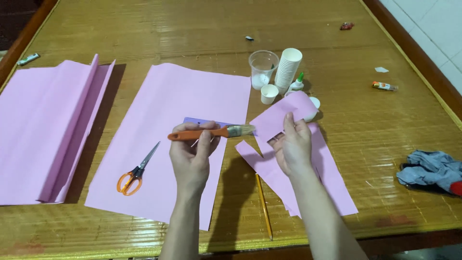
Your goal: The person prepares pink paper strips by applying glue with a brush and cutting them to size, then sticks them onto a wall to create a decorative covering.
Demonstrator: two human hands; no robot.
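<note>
Left hand [192, 154] is closed around the orange handle of a flat paintbrush [211, 133], held level, bristles pointing right and hovering just short of a cut piece of pink paper [284, 118]. Right hand [292, 147] pinches that piece by its lower edge, thumb under and fingers over, lifting it off the table; its upper part curls toward a small white paper cup [315, 102] partly hidden behind it.

The piece sits right of the table's centre, above more pink offcuts [327, 183] lying flat. A pencil [263, 207] lies toward the near edge. A clear plastic cup [263, 67] holding something white, a stack of white paper cups [288, 68], one single cup [269, 94] and a small glue bottle [298, 83] stand behind. Orange-handled scissors [134, 172] rest on the large pink sheet [173, 139].

Judgement: to brush well, keep the paper taut and supported, stroke lightly outward from the pinched edge, and keep the bristles off the fingers. Whether the bristles are loaded cannot be told.
</note>
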